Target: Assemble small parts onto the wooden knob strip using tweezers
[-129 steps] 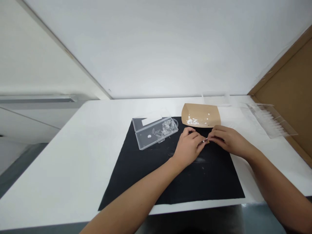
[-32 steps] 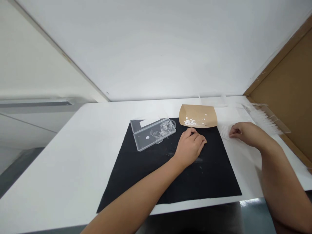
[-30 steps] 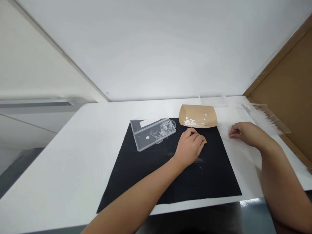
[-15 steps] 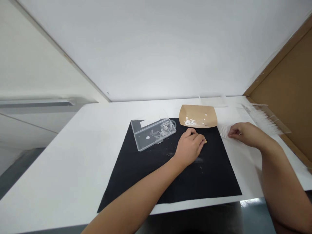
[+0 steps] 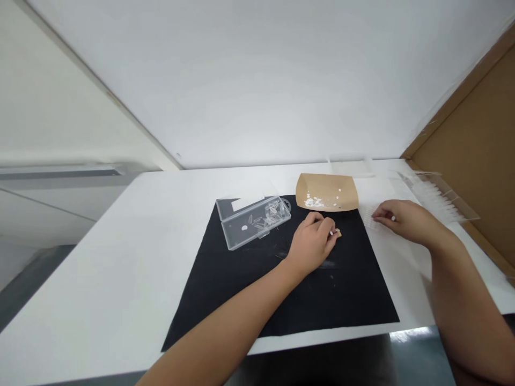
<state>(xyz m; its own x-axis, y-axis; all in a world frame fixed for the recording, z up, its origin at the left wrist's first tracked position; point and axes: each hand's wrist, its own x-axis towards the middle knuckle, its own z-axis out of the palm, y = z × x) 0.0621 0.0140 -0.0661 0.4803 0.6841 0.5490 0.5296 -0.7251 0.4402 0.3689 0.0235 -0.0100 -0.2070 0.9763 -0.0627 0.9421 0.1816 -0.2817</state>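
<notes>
Right of centre, the left hand (image 5: 309,240) pinches a small tan piece (image 5: 339,234) over the black mat (image 5: 330,303), the right hand (image 5: 406,220) curls, hold unclear, at a clear dotted sheet (image 5: 366,215) farther right, and a brown tray (image 5: 330,183) lies beyond, an open clear case (image 5: 236,238) left.

A case (image 5: 237,237) lies on the mat (image 5: 330,305), left of a tray (image 5: 336,185); a sheet (image 5: 367,219) lies at the mat's right edge.
</notes>
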